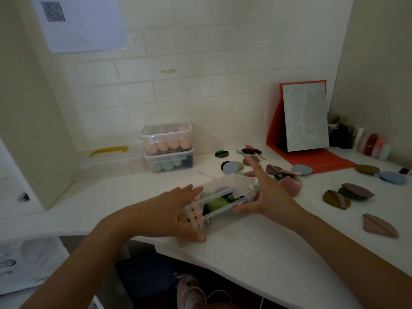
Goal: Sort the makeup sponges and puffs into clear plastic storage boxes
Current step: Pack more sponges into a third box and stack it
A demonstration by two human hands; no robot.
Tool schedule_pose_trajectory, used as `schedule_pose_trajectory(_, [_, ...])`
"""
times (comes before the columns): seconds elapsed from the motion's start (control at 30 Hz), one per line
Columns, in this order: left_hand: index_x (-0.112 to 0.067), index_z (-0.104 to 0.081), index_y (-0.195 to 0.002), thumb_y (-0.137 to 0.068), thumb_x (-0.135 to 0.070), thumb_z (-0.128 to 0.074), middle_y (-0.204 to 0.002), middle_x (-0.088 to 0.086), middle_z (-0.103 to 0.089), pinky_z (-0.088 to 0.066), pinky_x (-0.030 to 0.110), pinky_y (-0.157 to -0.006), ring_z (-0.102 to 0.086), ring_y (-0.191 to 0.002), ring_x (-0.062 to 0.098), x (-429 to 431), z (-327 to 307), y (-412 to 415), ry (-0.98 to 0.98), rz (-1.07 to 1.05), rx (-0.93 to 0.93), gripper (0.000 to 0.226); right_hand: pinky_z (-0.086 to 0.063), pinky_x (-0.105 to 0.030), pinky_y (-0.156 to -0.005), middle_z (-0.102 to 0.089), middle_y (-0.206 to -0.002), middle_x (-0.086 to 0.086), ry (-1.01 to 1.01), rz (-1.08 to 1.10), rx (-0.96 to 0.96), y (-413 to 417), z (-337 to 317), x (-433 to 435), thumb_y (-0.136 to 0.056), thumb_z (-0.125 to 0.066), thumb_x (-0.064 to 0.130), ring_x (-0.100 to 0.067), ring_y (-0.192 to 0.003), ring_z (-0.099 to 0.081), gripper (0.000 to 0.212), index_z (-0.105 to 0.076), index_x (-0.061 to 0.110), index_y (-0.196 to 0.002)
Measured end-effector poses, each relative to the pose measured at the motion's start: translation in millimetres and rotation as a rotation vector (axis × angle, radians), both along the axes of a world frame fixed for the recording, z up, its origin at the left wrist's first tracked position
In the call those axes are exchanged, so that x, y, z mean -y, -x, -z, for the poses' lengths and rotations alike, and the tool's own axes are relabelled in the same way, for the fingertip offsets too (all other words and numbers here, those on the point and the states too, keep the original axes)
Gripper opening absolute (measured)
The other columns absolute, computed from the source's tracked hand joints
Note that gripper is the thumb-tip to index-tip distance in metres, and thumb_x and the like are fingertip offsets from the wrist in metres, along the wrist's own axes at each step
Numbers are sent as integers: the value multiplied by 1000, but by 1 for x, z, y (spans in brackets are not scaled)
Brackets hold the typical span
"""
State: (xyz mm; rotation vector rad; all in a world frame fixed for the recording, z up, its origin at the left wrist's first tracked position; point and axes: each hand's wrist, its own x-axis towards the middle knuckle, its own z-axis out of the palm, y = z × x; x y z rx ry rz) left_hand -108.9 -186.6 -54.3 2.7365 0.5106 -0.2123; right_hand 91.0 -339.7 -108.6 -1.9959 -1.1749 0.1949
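A clear plastic box (pixel 225 197) with a lid lies tilted on the white desk (pixel 256 253), a green sponge and other pieces showing inside. My left hand (pixel 176 212) grips its left end, thumb underneath. At the box's right end is my right hand (pixel 265 192), fingers spread against it. Against the back wall two closed clear boxes are stacked: the upper (pixel 166 137) holds peach sponges, the lower (pixel 169 161) blue-green ones. Loose flat puffs lie to the right, among them a blue puff (pixel 231 167), a pink puff (pixel 289 185), brown and green puffs (pixel 354 191) and a mauve puff (pixel 379 225).
A red folding stand with a mirror (pixel 305 121) is at the back right, small bottles (pixel 365 141) beside it. A clear box with a yellow handle (pixel 109 157) sits left of the stack. The desk's front edge curves below my arms.
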Motion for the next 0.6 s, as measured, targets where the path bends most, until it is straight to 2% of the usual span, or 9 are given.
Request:
schedule_pose_trajectory(0.07, [-42,11,-145,-68,-67,-62,-156,-12,12,-6,38,-117,3,-144,14,4,4,-4,-95,15,-94,109,-47,-15,-82,-34,-146,14,0,-56,66,-1,0,2,-60,-85,39,-6,-117,-47,102,-19,61,-134])
schedule_pose_trajectory(0.13, [-39,17,-144,-69,-71,-58,-155,-6,19,0,43,-117,11,-144,18,7,8,-11,-162,1,-105,110,-44,-17,-91,-24,-150,15,82,-105,156,0,0,2,-66,-82,37,-7,-125,-41,83,-33,58,-131])
schedule_pose_trajectory(0.23, [-38,18,-144,-69,-76,-53,-155,-1,20,2,49,-116,12,-144,23,7,22,-21,-273,-40,-110,110,-39,-29,-106,-5,-156,16,206,-166,273,0,3,-1,-72,-76,41,-11,-138,-27,79,-32,52,-137])
schedule_pose_trajectory(0.3, [-37,17,-144,-72,-76,-49,-156,1,18,1,50,-116,9,-144,24,8,35,-23,-368,-58,-51,104,-31,-31,-110,-2,-156,17,238,-190,288,-1,3,-1,-73,-75,42,-10,-141,-20,82,-27,53,-138])
schedule_pose_trajectory(0.43, [-34,13,-145,-83,-69,-38,-157,5,10,-2,52,-115,2,-145,24,15,52,-20,-522,-123,104,88,-24,-23,-105,-5,-156,21,240,-225,245,-5,4,0,-74,-74,44,-4,-140,-16,81,-24,57,-136])
schedule_pose_trajectory(0.6, [-34,11,-146,-81,-70,-39,-157,6,9,-4,55,-114,3,-144,26,16,51,-21,-500,-138,77,89,-22,-17,-99,-3,-154,26,255,-271,247,-6,3,0,-75,-71,49,8,-127,-13,78,-23,58,-136])
